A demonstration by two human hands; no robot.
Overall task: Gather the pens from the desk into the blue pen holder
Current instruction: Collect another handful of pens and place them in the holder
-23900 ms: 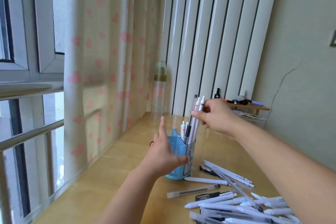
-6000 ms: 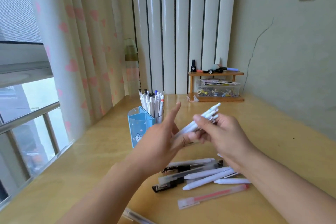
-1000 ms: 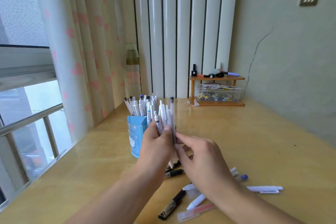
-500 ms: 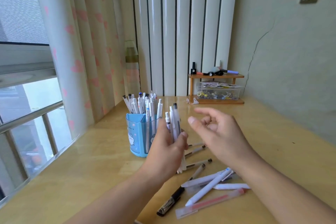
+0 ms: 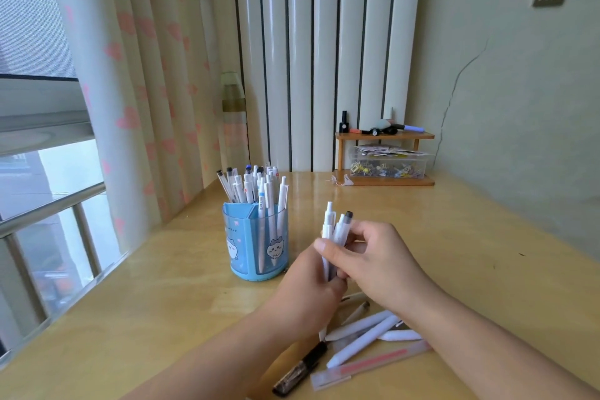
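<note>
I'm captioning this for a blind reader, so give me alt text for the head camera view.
Both hands, left hand and right hand, hold a small bunch of white pens upright above a wooden desk, right of a blue pen holder already full of pens. More loose pens lie on the desk nearer the camera.

Both hands cover the lower barrels of the held pens (image 5: 336,230), the loose pens' (image 5: 367,339) upper ends vanish under the right wrist, and the clear box's (image 5: 388,166) contents are too small to tell.
</note>
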